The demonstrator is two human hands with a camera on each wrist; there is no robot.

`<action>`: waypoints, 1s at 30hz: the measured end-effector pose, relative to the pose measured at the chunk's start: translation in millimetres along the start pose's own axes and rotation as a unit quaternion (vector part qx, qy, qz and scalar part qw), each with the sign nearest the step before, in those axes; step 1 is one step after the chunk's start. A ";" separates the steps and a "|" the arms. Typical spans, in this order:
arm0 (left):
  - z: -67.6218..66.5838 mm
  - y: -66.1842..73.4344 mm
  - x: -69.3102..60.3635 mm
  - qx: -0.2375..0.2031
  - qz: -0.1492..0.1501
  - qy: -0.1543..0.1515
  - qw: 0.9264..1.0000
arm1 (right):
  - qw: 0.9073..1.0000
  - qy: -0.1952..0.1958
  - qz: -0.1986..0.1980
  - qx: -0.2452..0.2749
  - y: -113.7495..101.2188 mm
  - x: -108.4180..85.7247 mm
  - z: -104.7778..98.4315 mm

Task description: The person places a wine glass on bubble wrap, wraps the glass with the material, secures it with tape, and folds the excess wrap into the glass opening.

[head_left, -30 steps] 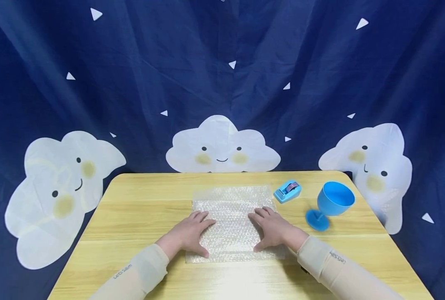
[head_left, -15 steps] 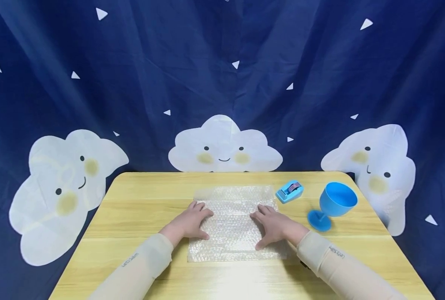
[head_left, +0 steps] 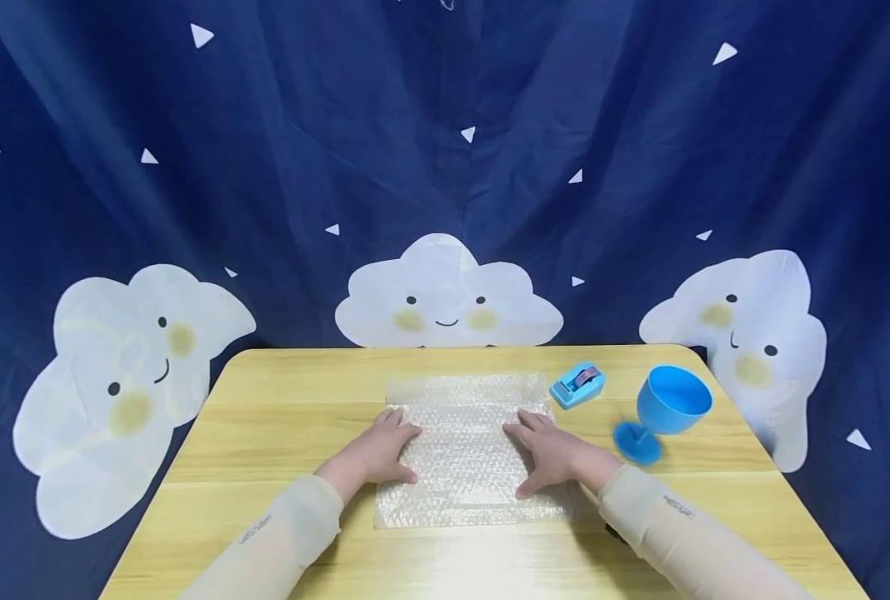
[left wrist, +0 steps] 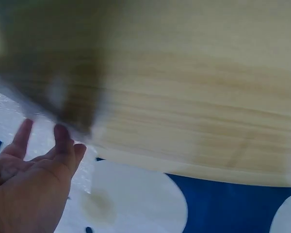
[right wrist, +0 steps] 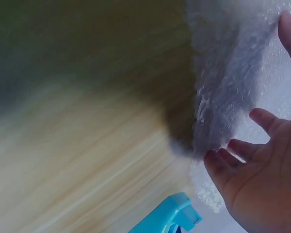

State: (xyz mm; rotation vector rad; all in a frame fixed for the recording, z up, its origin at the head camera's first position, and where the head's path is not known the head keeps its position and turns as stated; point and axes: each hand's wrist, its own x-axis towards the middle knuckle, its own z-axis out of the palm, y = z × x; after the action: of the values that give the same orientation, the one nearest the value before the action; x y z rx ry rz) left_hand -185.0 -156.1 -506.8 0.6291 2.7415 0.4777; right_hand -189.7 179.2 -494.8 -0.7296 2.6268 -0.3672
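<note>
We see dark-blue curtain [head_left: 385,108], white triangles [head_left: 201,36], smiling clouds [head_left: 447,287]; before it pale wood table [head_left: 287,383], bright glare [head_left: 482,571] near front.

Cream sleeves [head_left: 274,546] with dark lettering [head_left: 256,529]

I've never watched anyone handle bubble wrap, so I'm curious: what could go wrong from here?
The blue goblet stands on a thin stem near the right grip, so a sideways swing might tip it. The left grip and right grip are at opposite sides of the bubble wrap; uneven pushing could skew it. The tape dispenser sits close to its far right corner, so a shift may nudge it.
</note>
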 end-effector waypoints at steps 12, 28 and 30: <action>3.5 -4.4 -16.7 0.005 0.041 -0.029 0.999 | 0.998 -0.032 -0.004 0.045 11.3 -2.4 -2.8; 3.9 -2.0 -15.3 0.051 0.053 -0.005 0.997 | 0.999 -0.019 -0.027 0.034 16.0 -5.6 -6.5; 3.5 -1.7 -16.4 0.053 0.054 -0.005 0.997 | 0.999 -0.016 -0.026 0.028 15.5 -6.0 -7.2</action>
State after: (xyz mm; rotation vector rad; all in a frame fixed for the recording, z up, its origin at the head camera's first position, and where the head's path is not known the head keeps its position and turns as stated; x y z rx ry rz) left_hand -170.2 -164.2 -507.2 0.8063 2.7476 0.3538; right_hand -194.8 196.4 -492.0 -0.7786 2.5601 -0.4392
